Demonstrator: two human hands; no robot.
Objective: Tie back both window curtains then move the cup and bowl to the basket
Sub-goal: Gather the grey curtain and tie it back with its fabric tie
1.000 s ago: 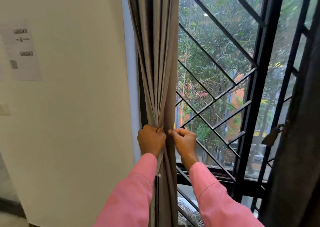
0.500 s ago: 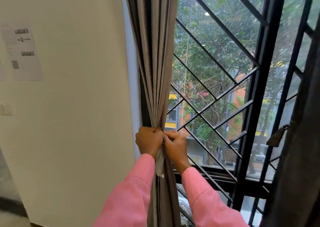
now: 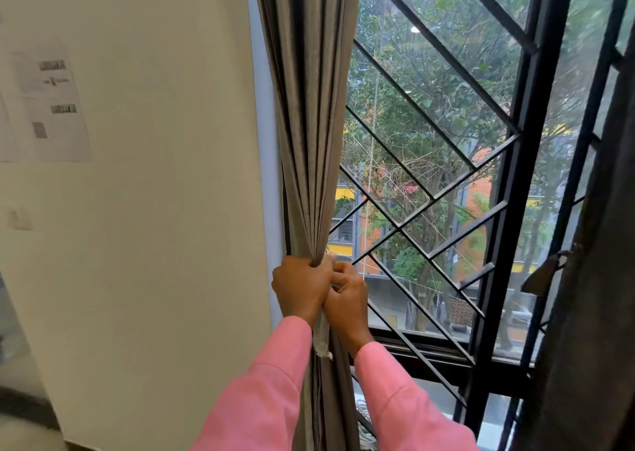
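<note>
The left curtain (image 3: 311, 114), grey-brown and pleated, hangs gathered into a tight bundle at the window's left edge. My left hand (image 3: 300, 287) is clenched around the bundle at its narrowest point. My right hand (image 3: 347, 297) presses against it from the right, fingers closed on a pale tie-back strip (image 3: 321, 335) whose loose end hangs down between my wrists. The right curtain (image 3: 598, 279), dark, hangs at the far right with a brown tie-back (image 3: 546, 273) around it. Cup, bowl and basket are out of view.
A black window frame with a diagonal metal grille (image 3: 457, 182) fills the middle and right. A cream wall (image 3: 154, 210) on the left carries a taped paper sheet (image 3: 51, 103). Trees and buildings lie outside.
My right hand has moved left until it touches my left hand. The curtain bundle has been squeezed tighter and pulled left, uncovering more of the window. The pale strip now hangs between my wrists.
</note>
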